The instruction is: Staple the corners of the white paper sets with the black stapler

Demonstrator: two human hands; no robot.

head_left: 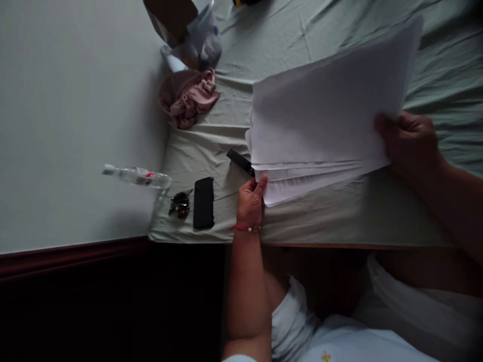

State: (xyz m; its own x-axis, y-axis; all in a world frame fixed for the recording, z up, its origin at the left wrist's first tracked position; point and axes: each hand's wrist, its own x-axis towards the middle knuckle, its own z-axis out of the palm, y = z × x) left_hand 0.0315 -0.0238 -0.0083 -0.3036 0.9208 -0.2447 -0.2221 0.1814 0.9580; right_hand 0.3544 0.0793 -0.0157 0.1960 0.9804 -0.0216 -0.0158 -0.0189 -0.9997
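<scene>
A stack of white paper sheets [320, 110] is held up above the cloth-covered surface, its lower sheets fanned out toward me with faint printed lines showing. My right hand [411, 138] grips the stack at its right edge, thumb on top and fingers hidden below. At the lower left corner, my left hand [251, 201] pinches the sheets between thumb and fingers; a red string bracelet circles that wrist. Just beyond the left hand lies a black elongated object [240, 162], partly covered by the paper.
Left of my left hand lie a black phone-like slab [204, 202] and a bunch of keys [180, 203]. A clear plastic bottle [138, 177] is by the wall. Farther back are a crumpled pink cloth [190, 98] and an open box [173, 22] with a plastic bag [206, 37].
</scene>
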